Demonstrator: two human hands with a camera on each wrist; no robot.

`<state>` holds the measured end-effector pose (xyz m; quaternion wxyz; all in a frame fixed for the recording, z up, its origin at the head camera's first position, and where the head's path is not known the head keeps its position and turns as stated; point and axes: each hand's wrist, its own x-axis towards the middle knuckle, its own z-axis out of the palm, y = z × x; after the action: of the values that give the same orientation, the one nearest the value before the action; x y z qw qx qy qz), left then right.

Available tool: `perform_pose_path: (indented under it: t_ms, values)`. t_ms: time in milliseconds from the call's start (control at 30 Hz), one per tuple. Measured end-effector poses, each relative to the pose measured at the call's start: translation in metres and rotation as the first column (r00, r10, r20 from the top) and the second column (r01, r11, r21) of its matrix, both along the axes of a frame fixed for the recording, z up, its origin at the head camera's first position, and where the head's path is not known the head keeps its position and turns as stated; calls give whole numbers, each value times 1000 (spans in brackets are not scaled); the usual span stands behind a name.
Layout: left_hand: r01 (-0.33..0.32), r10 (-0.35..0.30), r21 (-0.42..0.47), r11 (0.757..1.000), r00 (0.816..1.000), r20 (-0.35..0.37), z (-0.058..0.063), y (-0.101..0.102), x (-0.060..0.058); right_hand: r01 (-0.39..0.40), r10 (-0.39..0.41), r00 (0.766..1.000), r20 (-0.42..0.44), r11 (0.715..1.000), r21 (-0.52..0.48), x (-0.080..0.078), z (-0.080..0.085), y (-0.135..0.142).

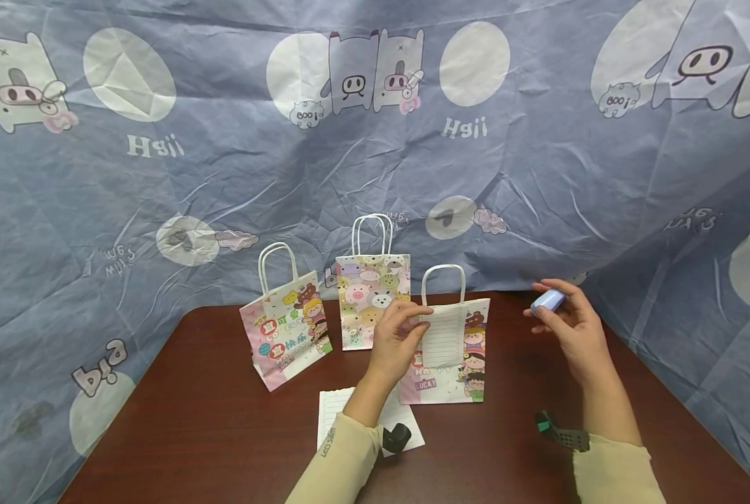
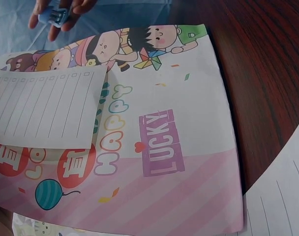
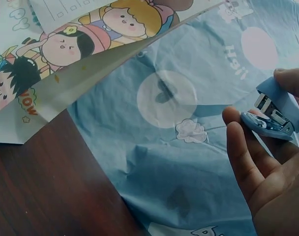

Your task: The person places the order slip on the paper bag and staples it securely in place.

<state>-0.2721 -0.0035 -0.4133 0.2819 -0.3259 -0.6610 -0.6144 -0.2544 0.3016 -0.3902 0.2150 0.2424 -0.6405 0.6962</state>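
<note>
A small light-blue stapler [image 1: 547, 301] is held between the thumb and fingers of my right hand [image 1: 579, 336], off to the right of the front paper gift bag [image 1: 444, 393]. In the right wrist view the stapler [image 3: 283, 105] has its two halves spread apart. My left hand [image 1: 395, 343] pinches the top edge of this bag together with a lined paper sheet [image 1: 442, 339] lying flat on its front. The sheet [image 2: 46, 110] covers part of the bag's print in the left wrist view. The bag stands upright with a white twisted handle showing.
Another gift bag [image 1: 289, 329] stands at the left, slightly turned. An animal-print bag [image 1: 356, 301] is at the back. A second lined sheet [image 1: 333, 413] lies on the dark wooden table [image 1: 211, 434], partly under my left forearm. A blue patterned cloth [image 1: 223, 175] hangs behind.
</note>
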Motion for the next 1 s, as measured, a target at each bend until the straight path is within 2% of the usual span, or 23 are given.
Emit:
perform_pose_path:
  t_ms: [233, 467, 667, 867, 1000]
  values:
    - [-4, 4, 5, 1000, 1000, -7, -1, 1, -1, 21, -20, 1000, -9, 998, 53, 2, 4, -3]
    - [-12, 12, -3, 1000, 999, -35, -2, 3, -2, -1, 6, 999, -36, 989, 146, 7, 15, -6]
    - [-21, 20, -11, 1000, 999, -33, -1, 3, -2, -77, 89, 993, -76, 987, 140, 10, 24, -13]
    - [-12, 12, -9, 1000, 999, -39, -1, 2, -1, -31, 40, 997, -59, 988, 148, 14, 29, -22]
    - [-5, 5, -3, 1000, 999, -47, -1, 3, -1, -31, 41, 997, -70, 989, 146, 16, 34, -27]
